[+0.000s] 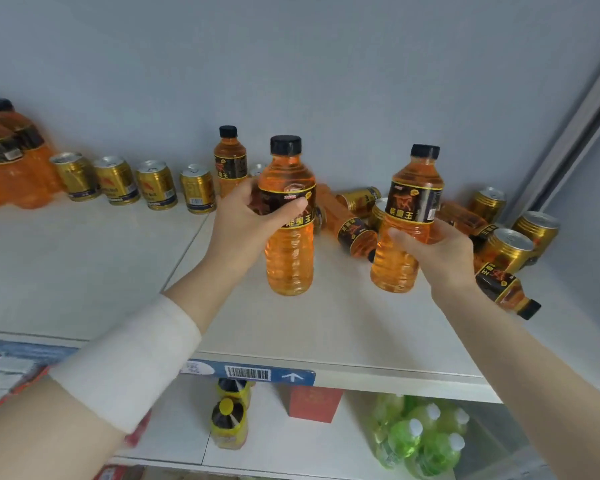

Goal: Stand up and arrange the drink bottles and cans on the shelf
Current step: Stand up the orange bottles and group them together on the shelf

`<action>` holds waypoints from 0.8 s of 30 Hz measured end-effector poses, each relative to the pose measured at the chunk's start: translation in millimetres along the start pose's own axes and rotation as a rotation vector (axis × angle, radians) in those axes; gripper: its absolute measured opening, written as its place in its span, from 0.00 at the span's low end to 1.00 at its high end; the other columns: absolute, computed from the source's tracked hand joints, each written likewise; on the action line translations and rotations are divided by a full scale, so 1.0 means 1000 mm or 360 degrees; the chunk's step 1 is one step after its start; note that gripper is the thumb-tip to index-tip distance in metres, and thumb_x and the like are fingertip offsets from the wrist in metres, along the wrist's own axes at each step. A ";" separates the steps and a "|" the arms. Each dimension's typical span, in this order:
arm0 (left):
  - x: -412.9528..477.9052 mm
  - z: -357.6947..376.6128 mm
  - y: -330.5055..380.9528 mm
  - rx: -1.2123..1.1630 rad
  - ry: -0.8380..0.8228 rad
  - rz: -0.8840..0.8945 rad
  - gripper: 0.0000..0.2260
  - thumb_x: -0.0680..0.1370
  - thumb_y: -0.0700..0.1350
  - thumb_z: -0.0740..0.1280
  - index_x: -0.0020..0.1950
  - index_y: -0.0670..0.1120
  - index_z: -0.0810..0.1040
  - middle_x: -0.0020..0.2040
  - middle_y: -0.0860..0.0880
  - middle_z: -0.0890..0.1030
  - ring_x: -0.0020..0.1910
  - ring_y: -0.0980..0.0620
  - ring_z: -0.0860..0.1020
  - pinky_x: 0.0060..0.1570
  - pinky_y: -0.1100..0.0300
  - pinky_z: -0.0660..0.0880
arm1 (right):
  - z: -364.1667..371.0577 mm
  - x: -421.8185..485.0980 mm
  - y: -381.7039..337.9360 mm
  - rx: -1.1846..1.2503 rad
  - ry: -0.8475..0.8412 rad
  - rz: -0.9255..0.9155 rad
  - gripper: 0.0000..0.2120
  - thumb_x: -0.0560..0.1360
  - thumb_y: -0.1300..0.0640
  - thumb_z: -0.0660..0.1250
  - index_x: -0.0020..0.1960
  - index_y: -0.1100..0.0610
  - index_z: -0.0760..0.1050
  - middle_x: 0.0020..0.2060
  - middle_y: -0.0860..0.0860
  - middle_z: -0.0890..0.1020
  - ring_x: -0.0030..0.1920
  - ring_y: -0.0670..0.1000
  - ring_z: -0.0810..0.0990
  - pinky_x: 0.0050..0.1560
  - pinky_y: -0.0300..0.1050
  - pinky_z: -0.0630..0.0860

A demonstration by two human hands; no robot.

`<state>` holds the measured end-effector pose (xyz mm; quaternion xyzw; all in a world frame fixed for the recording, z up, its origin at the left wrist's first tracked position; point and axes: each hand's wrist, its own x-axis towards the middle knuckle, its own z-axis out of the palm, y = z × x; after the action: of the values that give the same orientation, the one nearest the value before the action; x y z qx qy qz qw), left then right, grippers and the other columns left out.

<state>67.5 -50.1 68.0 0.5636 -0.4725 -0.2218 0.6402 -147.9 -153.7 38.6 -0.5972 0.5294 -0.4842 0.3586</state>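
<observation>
Fingers [286, 206] of the left hand [243, 220] wrap the label of one orange bottle [289, 258]; the right hand [440, 251] grips a second bottle [414, 181] lower down. Both are held caps-up in front of the standing bottle [230, 161] by the wall, probably to join it. Right of that bottle lie toppled bottles and cans [355, 233]; left, a row of cans [153, 183]. Forearms reach forward over the shelf [291, 334].

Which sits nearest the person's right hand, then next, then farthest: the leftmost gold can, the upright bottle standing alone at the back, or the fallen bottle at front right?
Measured from the right hand in the head view:
1. The fallen bottle, just to its right, at the front.
2. The upright bottle, at the back, left of centre.
3. The leftmost gold can, far left in the row.
</observation>
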 end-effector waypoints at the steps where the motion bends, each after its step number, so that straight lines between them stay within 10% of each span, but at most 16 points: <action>1: 0.001 -0.017 0.006 0.0000 -0.0007 0.0032 0.14 0.69 0.45 0.75 0.53 0.51 0.78 0.50 0.55 0.82 0.51 0.58 0.80 0.51 0.63 0.75 | 0.009 -0.012 -0.012 0.0054 -0.0050 -0.0007 0.20 0.65 0.53 0.76 0.55 0.55 0.77 0.43 0.46 0.81 0.44 0.46 0.79 0.45 0.42 0.73; 19: 0.030 -0.388 -0.042 0.0271 0.0149 -0.0049 0.13 0.69 0.49 0.75 0.52 0.53 0.78 0.52 0.53 0.82 0.54 0.55 0.80 0.58 0.52 0.75 | 0.341 -0.169 -0.142 0.0459 -0.0758 0.0114 0.08 0.65 0.56 0.75 0.41 0.49 0.77 0.45 0.48 0.83 0.51 0.54 0.81 0.60 0.56 0.74; 24: 0.073 -0.451 -0.070 0.0339 0.0162 -0.0066 0.16 0.67 0.51 0.76 0.53 0.55 0.78 0.52 0.56 0.82 0.55 0.57 0.79 0.57 0.58 0.75 | 0.426 -0.159 -0.156 0.0515 -0.0869 0.0047 0.08 0.66 0.58 0.74 0.41 0.49 0.77 0.42 0.46 0.82 0.49 0.50 0.81 0.52 0.47 0.75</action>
<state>503.7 102.7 65.1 0.6487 -0.4486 -0.1547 0.5950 309.9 -5.4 37.2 -0.6324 0.3382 -0.3786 0.5850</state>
